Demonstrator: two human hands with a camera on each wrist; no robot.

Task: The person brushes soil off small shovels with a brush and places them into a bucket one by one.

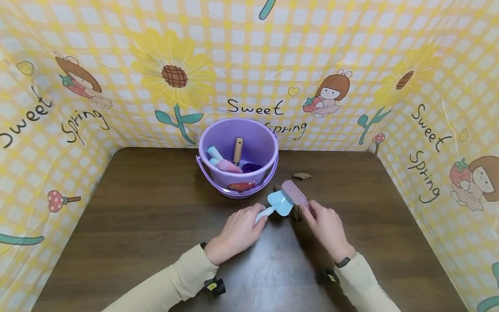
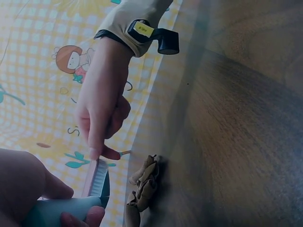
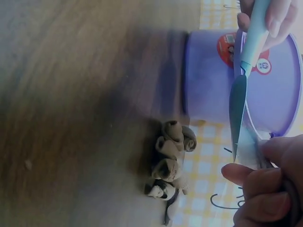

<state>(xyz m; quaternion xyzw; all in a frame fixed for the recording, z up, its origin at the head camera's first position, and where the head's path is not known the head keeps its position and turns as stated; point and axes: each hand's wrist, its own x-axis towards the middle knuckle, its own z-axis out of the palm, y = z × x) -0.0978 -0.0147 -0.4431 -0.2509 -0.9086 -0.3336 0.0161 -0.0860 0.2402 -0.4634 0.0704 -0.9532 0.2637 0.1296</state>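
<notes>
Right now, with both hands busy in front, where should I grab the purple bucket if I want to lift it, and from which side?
Probably by the handle: it hangs down over the near wall of the purple bucket, so come from the near side and swing it up. The rim is a poorer grip, since tools stick up inside. The left hand holding the blue scoop is closest to it.

Brown curled pieces (image 1: 296,212) mostly hidden behind blue scoop (image 1: 280,203) and pink brush (image 1: 295,193).
</notes>
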